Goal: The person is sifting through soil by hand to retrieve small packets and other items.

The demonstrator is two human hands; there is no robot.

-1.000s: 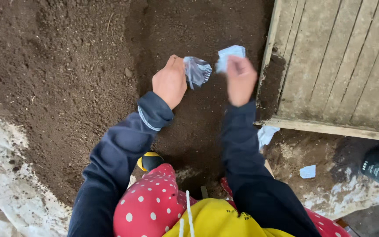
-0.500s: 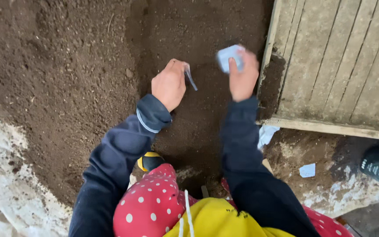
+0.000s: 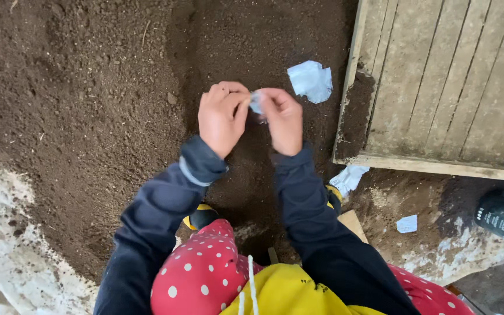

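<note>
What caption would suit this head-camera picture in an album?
Left hand and right hand pinch a small pale packet above dark soil, another pale scrap lying nearby.

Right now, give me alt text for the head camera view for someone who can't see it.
Two hands, left and right, pinch a small pale scrap together above dark soil. A pale blue paper lies on the soil beside a wooden board wall.

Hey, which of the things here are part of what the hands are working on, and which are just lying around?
In hand:
- left hand and right hand, together pinching a small pale blue scrap
- dark soil beneath them

Lying about:
- pale blue paper piece on the soil
- white scraps by the wooden boards
- dark bottle at the right edge
</note>
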